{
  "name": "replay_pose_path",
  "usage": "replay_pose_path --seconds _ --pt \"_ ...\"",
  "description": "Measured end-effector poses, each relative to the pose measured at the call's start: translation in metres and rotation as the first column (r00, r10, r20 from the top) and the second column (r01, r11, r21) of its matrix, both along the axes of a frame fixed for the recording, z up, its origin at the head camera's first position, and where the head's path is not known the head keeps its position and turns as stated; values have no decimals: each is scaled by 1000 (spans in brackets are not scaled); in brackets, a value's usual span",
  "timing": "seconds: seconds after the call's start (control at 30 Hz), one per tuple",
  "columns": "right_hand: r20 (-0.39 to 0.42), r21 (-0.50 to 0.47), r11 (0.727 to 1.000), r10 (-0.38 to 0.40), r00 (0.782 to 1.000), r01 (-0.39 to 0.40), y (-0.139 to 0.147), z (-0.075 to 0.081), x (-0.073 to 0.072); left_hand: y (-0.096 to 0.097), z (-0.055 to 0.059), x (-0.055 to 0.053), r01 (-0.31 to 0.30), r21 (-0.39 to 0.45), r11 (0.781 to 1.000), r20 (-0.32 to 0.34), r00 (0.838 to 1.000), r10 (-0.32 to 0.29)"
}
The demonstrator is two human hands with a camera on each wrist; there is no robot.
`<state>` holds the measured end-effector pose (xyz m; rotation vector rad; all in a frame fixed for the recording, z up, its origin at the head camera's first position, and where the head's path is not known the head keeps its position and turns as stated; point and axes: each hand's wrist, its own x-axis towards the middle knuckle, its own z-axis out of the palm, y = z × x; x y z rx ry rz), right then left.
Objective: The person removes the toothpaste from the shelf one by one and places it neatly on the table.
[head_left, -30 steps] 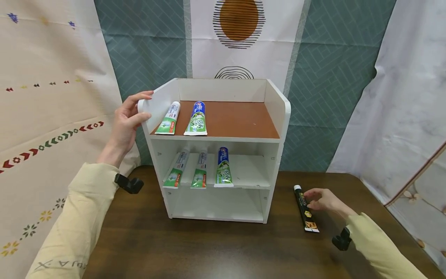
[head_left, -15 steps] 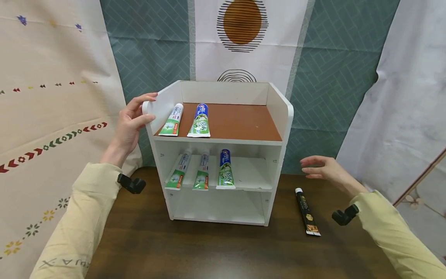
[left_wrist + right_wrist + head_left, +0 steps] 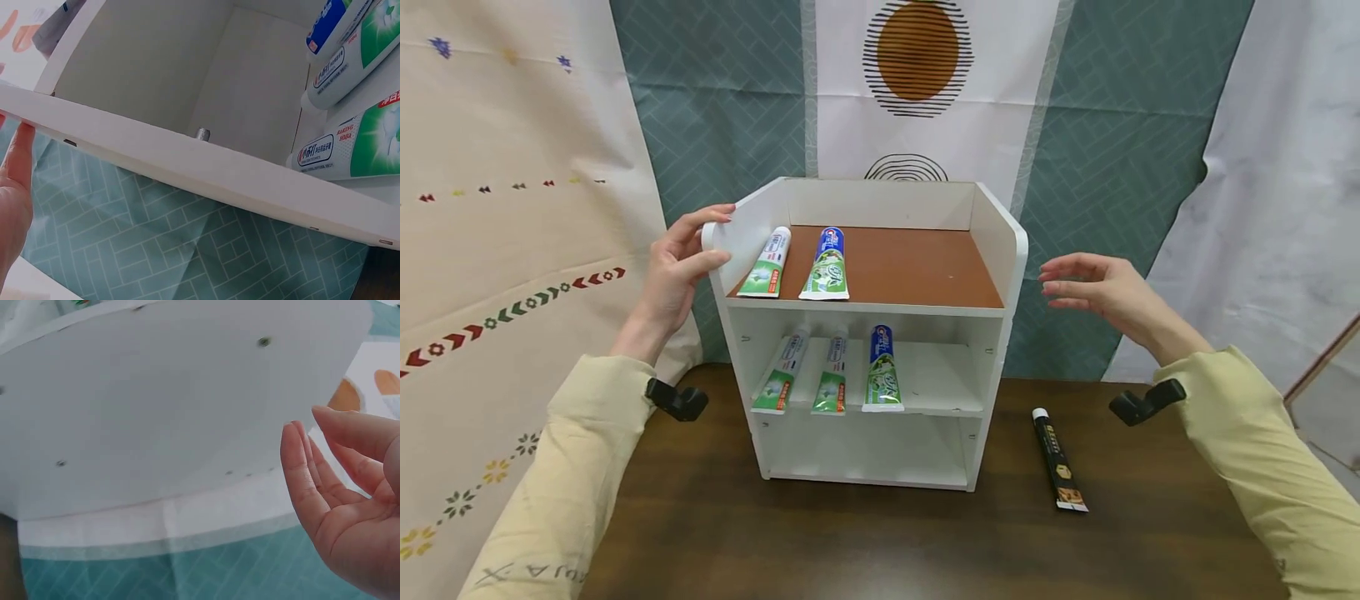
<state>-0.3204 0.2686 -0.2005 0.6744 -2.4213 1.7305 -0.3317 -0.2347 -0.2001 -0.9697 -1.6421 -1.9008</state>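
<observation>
My left hand (image 3: 673, 267) grips the top left side panel of a white shelf unit (image 3: 887, 311), its thumb in front and fingers over the edge. The right hand (image 3: 1093, 292) hovers off the unit's right side, fingers relaxed and holding nothing. In the right wrist view a gap shows between thumb and fingertips. A black toothpaste tube (image 3: 1060, 462) with a white cap lies on the table below that hand. On the brown top shelf lie a green-and-white toothpaste tube (image 3: 765, 265) and a blue-and-green one (image 3: 827, 265).
The middle shelf bears two green-and-white tubes (image 3: 781, 375) (image 3: 831, 375) and a blue-and-green tube (image 3: 882, 371). The unit stands on a dark wooden table (image 3: 865, 542). Patterned cloths (image 3: 1120, 167) hang behind and at both sides.
My right hand has left the black toothpaste tube and risen to the height of the top shelf, holding nothing. The left hand has kept its grip on the shelf unit.
</observation>
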Motion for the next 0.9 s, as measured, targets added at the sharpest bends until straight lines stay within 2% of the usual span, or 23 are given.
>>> replay_pose_path --seconds 0.4,0.57,0.77,0.9 --pt "-50 -111 993 25 998 -30 -26 60 5 -1 0 1 -8 -13 1000 8 1000 8" --pt "-73 -7 1000 -20 997 19 -45 82 3 -1 0 2 -12 -9 1000 5 1000 12" --pt "-94 30 999 26 995 -23 -72 103 -1 -1 0 1 -24 -14 1000 1 1000 24" --pt "-124 112 994 32 992 -18 -92 110 -3 0 0 0 -20 -13 1000 2 1000 20"
